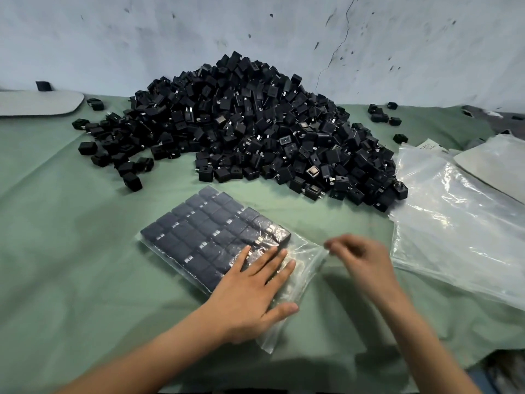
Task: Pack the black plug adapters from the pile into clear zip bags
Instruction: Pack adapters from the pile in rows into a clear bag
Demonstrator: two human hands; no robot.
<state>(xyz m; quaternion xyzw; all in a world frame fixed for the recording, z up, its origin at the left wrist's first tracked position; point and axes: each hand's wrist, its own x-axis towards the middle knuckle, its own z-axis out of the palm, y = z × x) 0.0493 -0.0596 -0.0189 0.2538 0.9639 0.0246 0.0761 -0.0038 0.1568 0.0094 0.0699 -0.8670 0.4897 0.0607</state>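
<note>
While the left hand (250, 291) presses flat, fingers spread, on the filled zip bag (193, 237) lying just in front of the pile (241, 123), the right hand (363, 257) pinches its loose mouth with curled fingertips. Its long axis runs diagonally, mouth pointing away from the pile, toward the right.

bare left hand (252, 288), bare right hand (362, 258)

The left hand (250, 291) lies flat, palm down, fingers straight and spread, thumb splayed to its right. The right hand (362, 258), blurred, has curled fingers; its thumb and forefinger seem to pinch the zip bag (308, 257) just left of its knuckles. Both forearms are bare.
</note>
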